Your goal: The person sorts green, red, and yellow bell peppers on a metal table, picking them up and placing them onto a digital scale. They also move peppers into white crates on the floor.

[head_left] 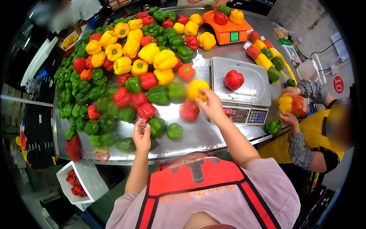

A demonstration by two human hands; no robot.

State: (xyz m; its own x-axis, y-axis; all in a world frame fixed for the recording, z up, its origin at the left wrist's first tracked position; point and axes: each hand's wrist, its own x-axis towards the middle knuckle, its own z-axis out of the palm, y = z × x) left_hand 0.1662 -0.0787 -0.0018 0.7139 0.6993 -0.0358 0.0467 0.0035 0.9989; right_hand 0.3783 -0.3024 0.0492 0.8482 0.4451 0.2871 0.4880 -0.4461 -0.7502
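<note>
My right hand [212,105] has its fingers against the right side of a yellow bell pepper [195,89], gripping it just left of the silver scale [241,82]. One red bell pepper [233,80] rests on that scale's plate. My left hand [142,136] is empty, palm turned up and fingers loosely bent apart, beside a green bell pepper [157,126] and below a red one [146,111]. Between my hands lie another red pepper [189,110] and a small green one [175,131].
A large heap of green, red and yellow peppers covers the left of the metal table [206,141]. An orange scale [227,30] holds three peppers. Wrapped pepper packs [267,55] lie at the right. A co-worker's hands [291,118] hold peppers. A white foam box [93,179] stands lower left.
</note>
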